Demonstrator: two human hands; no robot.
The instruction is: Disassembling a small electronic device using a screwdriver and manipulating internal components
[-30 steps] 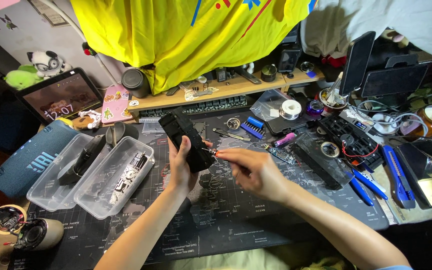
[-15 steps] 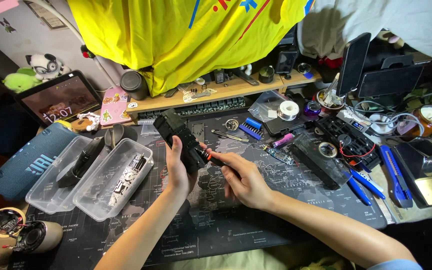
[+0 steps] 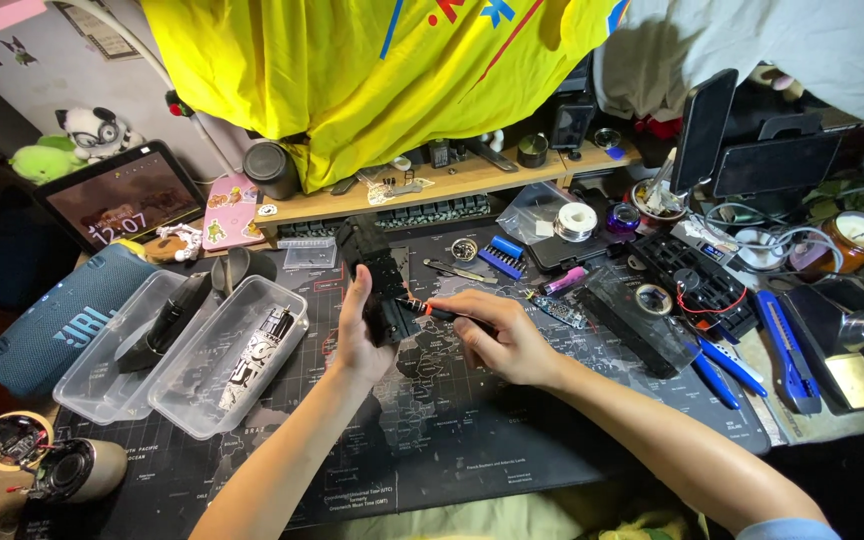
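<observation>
left hand point(image 3: 360, 335) grips black device point(image 3: 377, 282), tilted up above the mat point(image 3: 472, 440) at centre. right hand point(image 3: 502, 335) pinches screwdriver point(image 3: 432, 310), tip touching the device's side. two clear tubs point(image 3: 187, 360) sit left, blue cutter point(image 3: 787, 350) far right.

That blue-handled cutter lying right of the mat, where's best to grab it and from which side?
Probably grip the blue cutter around the middle of its long handle, coming straight down from above. It lies flat and lengthwise on the desk, with blue pliers close on its left, so a side approach looks cramped.
</observation>
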